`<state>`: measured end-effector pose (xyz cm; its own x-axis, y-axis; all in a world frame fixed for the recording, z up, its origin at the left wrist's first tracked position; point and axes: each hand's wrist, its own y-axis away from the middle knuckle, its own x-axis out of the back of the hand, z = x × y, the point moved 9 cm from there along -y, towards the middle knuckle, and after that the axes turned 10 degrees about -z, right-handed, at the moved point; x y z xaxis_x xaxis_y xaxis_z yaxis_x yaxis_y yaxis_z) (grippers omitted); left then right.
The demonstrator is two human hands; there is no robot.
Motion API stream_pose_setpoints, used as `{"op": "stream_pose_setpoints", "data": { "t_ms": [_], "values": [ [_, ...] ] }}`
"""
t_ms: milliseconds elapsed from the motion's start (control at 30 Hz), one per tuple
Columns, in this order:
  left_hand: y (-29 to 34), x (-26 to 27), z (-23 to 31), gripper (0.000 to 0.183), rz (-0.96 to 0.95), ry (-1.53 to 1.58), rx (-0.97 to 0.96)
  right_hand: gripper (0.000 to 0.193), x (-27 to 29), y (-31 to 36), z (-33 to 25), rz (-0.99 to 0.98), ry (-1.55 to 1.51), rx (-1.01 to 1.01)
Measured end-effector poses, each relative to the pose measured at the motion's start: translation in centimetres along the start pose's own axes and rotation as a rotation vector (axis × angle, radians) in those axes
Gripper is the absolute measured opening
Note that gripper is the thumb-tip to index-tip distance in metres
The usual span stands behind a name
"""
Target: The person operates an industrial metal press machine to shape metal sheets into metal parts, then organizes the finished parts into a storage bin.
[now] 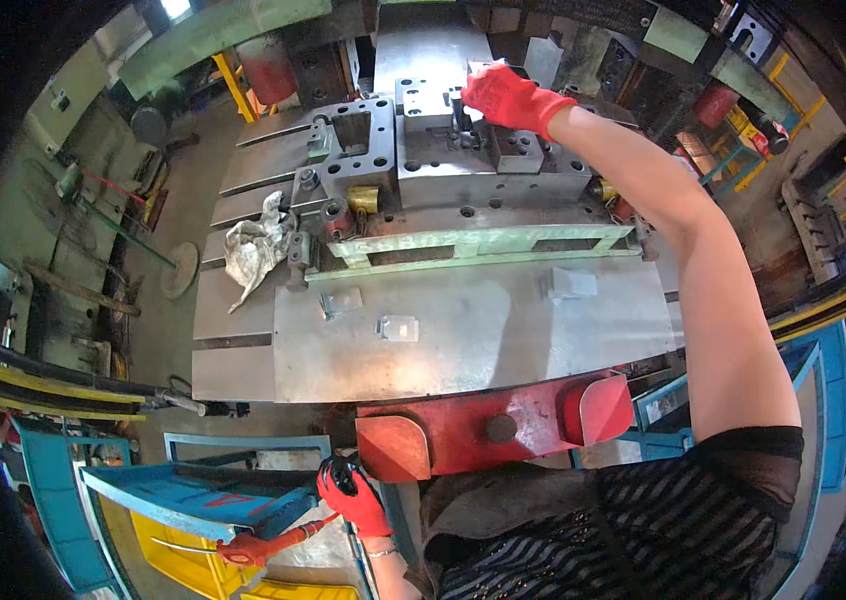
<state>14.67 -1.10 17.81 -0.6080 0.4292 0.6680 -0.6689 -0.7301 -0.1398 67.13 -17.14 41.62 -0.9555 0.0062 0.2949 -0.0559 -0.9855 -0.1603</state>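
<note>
My right hand (513, 97), in a red glove, reaches far forward over the steel die block (493, 188). Its fingers are closed at the upper die parts, beside a bright metal plate (427, 98); what they grip is hidden by glare and the glove. Low in the view, my left hand (355, 500), also red-gloved, is curled around something black (343, 475) that I cannot make out. It is close to the blue bin (198, 500) and left of the red metal panel (483, 430). A red-orange air gun (261, 545) with a thin nozzle lies at the bin's edge beside this hand.
Small bent sheet-metal pieces (400, 328) lie on the flat steel plate (463, 370), another piece (573, 284) at its right. A crumpled rag (258, 250) lies left of the die. Yellow bins (188, 560) stand low left; a pale green bar (483, 244) crosses before the die.
</note>
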Motion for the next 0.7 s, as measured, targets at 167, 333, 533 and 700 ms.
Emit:
{"op": "stream_pose_setpoints", "data": {
  "t_ms": [167,333,533,700],
  "values": [
    [0.3,-0.5,0.3,0.035,-0.020,0.001,-0.027,0.027,-1.9,-0.3,-1.0,-0.007,0.035,-0.001],
    [0.8,-0.2,0.7,0.034,0.013,-0.057,-0.011,0.010,0.3,-2.0,-0.3,-0.064,-0.210,0.067],
    [0.7,-0.6,-0.6,0.035,0.024,-0.059,0.002,0.009,-1.5,-2.6,-0.1,-0.200,-0.652,0.058],
    [0.2,-0.3,-0.4,0.033,0.030,-0.016,-0.023,0.017,-3.7,-1.7,1.0,-0.390,-0.818,-0.070]
  ]
}}
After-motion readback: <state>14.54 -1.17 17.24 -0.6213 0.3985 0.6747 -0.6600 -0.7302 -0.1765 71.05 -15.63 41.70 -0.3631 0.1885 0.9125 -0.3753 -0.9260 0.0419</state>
